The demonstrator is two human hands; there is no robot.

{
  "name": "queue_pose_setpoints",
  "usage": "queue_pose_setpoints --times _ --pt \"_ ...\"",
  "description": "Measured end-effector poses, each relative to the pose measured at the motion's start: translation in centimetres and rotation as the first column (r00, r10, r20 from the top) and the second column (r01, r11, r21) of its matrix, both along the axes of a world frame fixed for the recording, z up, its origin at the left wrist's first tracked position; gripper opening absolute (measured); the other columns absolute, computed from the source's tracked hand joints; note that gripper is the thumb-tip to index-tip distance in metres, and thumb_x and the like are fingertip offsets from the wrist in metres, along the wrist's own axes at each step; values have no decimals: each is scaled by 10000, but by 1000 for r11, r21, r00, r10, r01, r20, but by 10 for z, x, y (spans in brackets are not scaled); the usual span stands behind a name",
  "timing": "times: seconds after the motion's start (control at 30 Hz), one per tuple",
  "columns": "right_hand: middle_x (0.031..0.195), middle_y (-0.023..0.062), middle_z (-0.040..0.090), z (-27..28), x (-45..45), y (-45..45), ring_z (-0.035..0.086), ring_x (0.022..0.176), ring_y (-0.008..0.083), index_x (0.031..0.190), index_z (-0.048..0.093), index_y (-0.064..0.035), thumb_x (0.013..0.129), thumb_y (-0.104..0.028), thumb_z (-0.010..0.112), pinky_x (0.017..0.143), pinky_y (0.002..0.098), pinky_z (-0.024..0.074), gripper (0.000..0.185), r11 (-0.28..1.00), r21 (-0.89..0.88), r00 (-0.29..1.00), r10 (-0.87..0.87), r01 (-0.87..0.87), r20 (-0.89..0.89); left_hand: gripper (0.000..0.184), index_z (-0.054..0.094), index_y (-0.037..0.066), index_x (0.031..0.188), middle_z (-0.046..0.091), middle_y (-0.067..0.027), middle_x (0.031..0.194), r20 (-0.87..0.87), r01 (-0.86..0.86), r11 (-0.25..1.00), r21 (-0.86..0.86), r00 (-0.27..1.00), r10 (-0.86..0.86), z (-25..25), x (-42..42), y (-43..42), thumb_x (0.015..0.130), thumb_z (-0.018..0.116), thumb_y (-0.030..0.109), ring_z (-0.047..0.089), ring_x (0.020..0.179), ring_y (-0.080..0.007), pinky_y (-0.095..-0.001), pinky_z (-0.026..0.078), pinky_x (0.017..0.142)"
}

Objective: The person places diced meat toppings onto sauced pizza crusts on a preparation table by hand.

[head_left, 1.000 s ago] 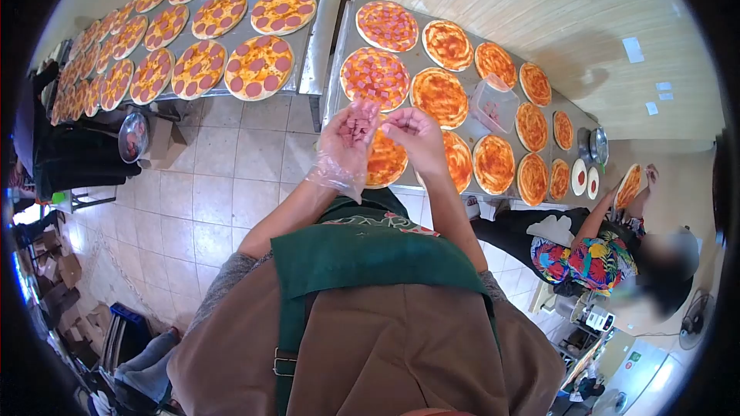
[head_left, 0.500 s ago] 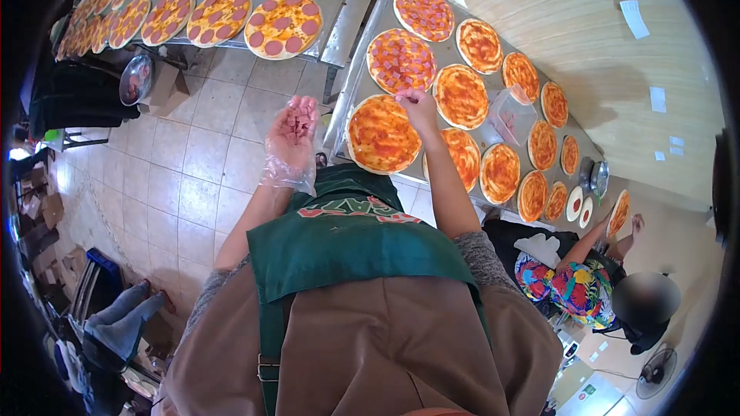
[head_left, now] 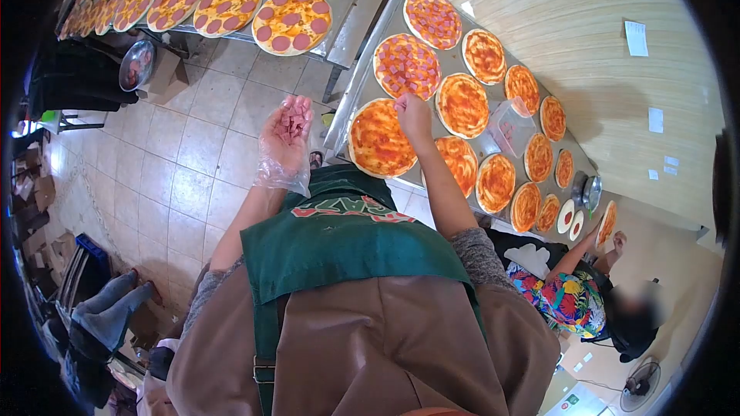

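Note:
My left hand (head_left: 286,132), in a clear plastic glove, is cupped palm up and holds small diced ham (head_left: 293,125). It is over the floor, left of the table. My right hand (head_left: 415,118) is closed in a pinch over the upper right edge of a sauce-covered pizza base (head_left: 379,142). Whatever its fingertips hold is too small to make out. Just beyond lies a pizza with diced ham (head_left: 406,66), and another ham-topped pizza (head_left: 432,20) is behind it. A sauced base (head_left: 462,105) sits right of my right hand.
A clear plastic container (head_left: 512,125) with some pink pieces stands among more sauced bases on the metal table (head_left: 362,81). Another table holds pizzas with round sausage slices (head_left: 292,23). A co-worker (head_left: 566,300) at right holds a sauced base (head_left: 607,225). A metal bowl (head_left: 137,66) is at left.
My right hand has turned and closed more tightly, staying near the front pizza's edge. My left hand still holds the diced ham. The view has shifted slightly.

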State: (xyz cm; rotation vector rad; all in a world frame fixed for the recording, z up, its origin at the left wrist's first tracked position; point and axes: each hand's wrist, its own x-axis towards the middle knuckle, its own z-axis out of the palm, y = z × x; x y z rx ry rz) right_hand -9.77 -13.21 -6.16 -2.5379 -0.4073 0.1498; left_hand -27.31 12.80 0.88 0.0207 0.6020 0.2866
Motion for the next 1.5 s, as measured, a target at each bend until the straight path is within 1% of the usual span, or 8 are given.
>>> queue_pose_setpoints --times 0.23,0.43,0.63,0.8,0.93,1.13,1.33,1.5 --pt "833 100 739 -3 12 -13 719 801 158 963 693 21 863 11 664 726 268 548 105 913 388 967 -27 127 -252 334 571 -46 1243 624 -188 1254 -12 36 998 43 999 -35 3 0 -2 999 468 157 589 1206 -304 -418 474 1071" --pt "826 95 736 -9 19 -1 699 758 149 897 698 11 826 -65 743 692 277 534 113 976 214 959 28 34 -281 335 572 -45 1242 620 -189 1259 -49 52 997 56 998 -49 5 1 -2 994 479 160 582 1217 -306 -415 472 1071" --pt "770 83 707 13 10 21 674 695 162 827 679 5 793 -129 782 658 301 528 173 992 -122 999 -39 34 -34 335 568 -48 1243 620 -191 1260 13 49 998 27 999 -49 0 -2 1 992 487 159 584 1214 -313 -420 470 1072" --pt "795 88 722 -1 27 -6 686 708 162 857 699 19 801 -90 737 654 289 530 128 906 329 937 -162 265 -308 333 574 -42 1239 625 -187 1257 -13 31 999 42 999 -30 1 -5 4 994 483 164 584 1216 -308 -419 470 1069" --pt "808 90 732 9 22 -8 697 720 147 909 723 40 813 -72 707 675 253 532 149 877 390 917 -123 279 -380 333 577 -40 1238 627 -186 1257 16 25 999 29 1000 -26 -4 -4 6 995 484 169 583 1219 -307 -417 468 1070" --pt "851 127 747 1 11 11 717 775 185 954 743 -2 787 -59 719 716 299 550 178 976 214 952 24 44 -304 341 575 -39 1239 624 -187 1262 -11 24 999 25 1000 -24 3 -1 4 1002 479 187 575 1231 -310 -417 463 1075" --pt "785 138 721 3 -3 37 708 765 267 832 731 -37 765 -99 754 725 365 552 94 993 118 984 43 -23 -171 349 572 -39 1242 617 -185 1275 -7 36 997 63 999 -35 -1 -2 5 1003 482 200 576 1230 -309 -419 464 1074" --pt "747 130 708 20 -4 45 702 748 275 795 722 -42 764 -102 751 719 366 547 73 981 -165 995 96 -101 -37 350 568 -42 1246 618 -186 1273 4 31 998 48 1000 -31 -3 -4 5 998 485 191 576 1230 -311 -418 464 1073"
